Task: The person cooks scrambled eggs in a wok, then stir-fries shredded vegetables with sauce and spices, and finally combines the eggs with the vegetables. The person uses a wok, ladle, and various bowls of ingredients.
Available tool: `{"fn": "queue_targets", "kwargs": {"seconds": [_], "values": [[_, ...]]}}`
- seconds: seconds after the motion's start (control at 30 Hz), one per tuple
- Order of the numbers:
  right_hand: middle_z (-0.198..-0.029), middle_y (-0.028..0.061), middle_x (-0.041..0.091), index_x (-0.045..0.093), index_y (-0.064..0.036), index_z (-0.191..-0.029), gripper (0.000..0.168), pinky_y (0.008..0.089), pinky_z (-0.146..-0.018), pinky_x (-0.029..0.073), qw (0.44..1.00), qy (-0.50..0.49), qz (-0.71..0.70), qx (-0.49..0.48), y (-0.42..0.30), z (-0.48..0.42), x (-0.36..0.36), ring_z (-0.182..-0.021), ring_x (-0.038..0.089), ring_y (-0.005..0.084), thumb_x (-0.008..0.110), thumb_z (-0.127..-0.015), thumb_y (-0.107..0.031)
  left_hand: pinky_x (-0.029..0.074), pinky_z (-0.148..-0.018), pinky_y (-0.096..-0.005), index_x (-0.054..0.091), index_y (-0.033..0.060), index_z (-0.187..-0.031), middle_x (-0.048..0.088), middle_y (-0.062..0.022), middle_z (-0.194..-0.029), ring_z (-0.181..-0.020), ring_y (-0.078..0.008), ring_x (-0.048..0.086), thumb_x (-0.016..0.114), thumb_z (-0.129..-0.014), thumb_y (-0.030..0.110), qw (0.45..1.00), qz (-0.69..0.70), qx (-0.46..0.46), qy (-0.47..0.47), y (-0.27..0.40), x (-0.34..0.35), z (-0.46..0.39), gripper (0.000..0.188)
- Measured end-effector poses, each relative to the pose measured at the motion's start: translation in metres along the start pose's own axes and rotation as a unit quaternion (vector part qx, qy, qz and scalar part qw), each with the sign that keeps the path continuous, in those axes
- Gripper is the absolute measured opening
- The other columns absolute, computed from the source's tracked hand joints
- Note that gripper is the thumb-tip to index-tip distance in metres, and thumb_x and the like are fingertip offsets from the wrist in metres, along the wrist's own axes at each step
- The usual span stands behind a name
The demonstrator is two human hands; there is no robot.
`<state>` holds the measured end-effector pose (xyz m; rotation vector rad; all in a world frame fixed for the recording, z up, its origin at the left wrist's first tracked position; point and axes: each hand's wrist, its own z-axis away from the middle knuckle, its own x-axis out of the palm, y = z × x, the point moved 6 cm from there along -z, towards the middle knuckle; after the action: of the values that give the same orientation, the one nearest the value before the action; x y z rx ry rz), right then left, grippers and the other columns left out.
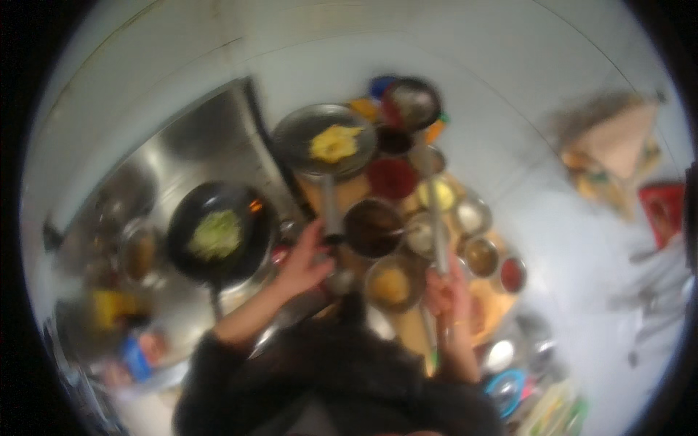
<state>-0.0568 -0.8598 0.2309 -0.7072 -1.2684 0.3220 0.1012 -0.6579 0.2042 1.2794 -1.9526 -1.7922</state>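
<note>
The whole view is blurred. My left hand (308, 267) has its fingers apart, close beside the handle (330, 204) of a dark pan (292, 147); whether it touches the handle is unclear. Yellow food (334, 143), perhaps egg, lies in that pan. My right hand (450, 291) grips the long metal handle (434, 210) of what looks like a ladle. The handle runs up toward a dark-rimmed round bowl shape (411, 103); blur hides how they join. To the left, a black wok (182, 226) on the steel stove (180, 136) contains shredded pale green food (216, 234).
Between my hands and to their right stand several bowls, among them a dark one (373, 228), a red one (392, 178) and a metal one with yellowish contents (390, 285). A blue-rimmed container (506, 393) sits lower right. A red object (662, 210) is far right.
</note>
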Motion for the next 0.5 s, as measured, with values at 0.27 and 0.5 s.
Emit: {"fn": "queue_targets", "kwargs": {"seconds": [0.27, 0.5], "values": [[-0.086, 0.0100, 0.050, 0.001, -0.007, -0.132, 0.068, 0.0245, -0.051, 0.045, 0.850, -0.156, 0.482, -0.146, 0.049, -0.018, 0.070, -0.059, 0.051, 0.0132, 0.042, -0.078, -0.007, 0.044, -0.075, -0.0316, 0.042, 0.0031, -0.115, 0.052, -0.0121, -0.097, -0.087, -0.0211, 0.053, 0.055, -0.074, 0.006, 0.989, -0.034, -0.019, -0.143, 0.017, 0.034, 0.039, 0.044], [-0.091, 0.0216, 0.056, 0.016, -0.015, -0.132, 0.064, 0.0373, -0.061, 0.046, 0.693, -0.345, 0.633, -0.009, 0.190, -0.086, 0.087, -0.072, 0.057, 0.0285, 0.047, -0.077, -0.009, 0.043, -0.075, -0.0323, 0.047, -0.0007, -0.104, 0.053, -0.0141, -0.091, -0.087, -0.0247, 0.052, 0.052, -0.069, 0.004, 0.909, -0.127, -0.203, 0.340, -0.039, -0.105, 0.186, 0.037]]}}
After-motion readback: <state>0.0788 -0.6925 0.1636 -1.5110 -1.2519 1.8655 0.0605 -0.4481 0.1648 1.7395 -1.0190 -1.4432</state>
